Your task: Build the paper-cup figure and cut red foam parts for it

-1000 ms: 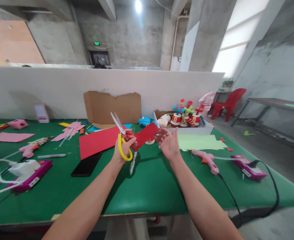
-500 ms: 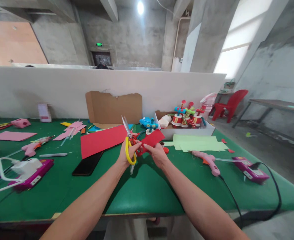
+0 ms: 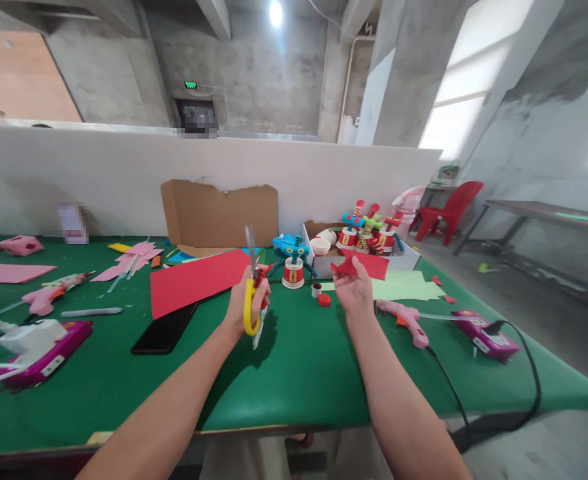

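As two bare hands part over a green-topped table [image 3: 304,373], a large red paper sheet [image 3: 194,283] lies toward its far edge, left of centre. The left hand [image 3: 236,305] stays closed around yellow-and-red-handled metal scissors [image 3: 248,310]; the right hand [image 3: 355,288], newly drawn away, alone pinches a small red paper strip [image 3: 373,267] nearer the right edge, clear of the scissors.

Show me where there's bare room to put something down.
Bare green tabletop lies between the left forearm and right forearm, with another patch between the flat black phone and the left purple power strip. It's crowded along the back, around the white cardboard box of red-and-white cup figures.
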A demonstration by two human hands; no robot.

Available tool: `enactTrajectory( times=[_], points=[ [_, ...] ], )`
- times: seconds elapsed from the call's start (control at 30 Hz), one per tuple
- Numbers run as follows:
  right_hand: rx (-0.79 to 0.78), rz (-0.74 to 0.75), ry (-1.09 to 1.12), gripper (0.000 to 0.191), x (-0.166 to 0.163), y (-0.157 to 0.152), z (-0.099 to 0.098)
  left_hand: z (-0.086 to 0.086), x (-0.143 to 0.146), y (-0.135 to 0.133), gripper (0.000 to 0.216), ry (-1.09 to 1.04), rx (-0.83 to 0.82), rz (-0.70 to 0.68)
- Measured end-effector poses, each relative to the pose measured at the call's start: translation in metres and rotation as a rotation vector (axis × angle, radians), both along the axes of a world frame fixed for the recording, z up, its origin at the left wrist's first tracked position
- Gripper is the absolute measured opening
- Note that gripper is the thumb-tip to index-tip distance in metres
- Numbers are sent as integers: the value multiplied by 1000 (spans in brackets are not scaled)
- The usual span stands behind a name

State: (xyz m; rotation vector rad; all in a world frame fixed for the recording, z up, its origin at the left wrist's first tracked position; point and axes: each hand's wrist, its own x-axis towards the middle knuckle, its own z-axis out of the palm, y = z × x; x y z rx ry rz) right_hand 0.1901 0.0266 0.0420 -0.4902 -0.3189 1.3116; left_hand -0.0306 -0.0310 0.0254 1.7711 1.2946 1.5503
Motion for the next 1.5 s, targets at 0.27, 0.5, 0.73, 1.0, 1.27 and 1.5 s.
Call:
enactTrajectory(
  times=[0.27,0.5,0.73,1.0,1.27,1.5],
  points=[
    [22,45,-111,20,-38,-3,-18,10,6,-8,31,1001,-187,189],
    [-13,94,-112,21,-48,-13,-16,8,11,-9,34,1159,-198,109],
    [48,176,-301,14,-58,-23,-15,9,13,-11,33,1186,-222,97],
    [40,199,-356,10,-59,-21,-17,10,14,-11,30,1161,-215,90],
    [41,233,-337,13,-58,-22,-16,8,13,-10,28,1130,-212,97],
    [35,239,-302,15,-58,-23,-15,7,12,-10,29,1131,-206,100]
  ],
)
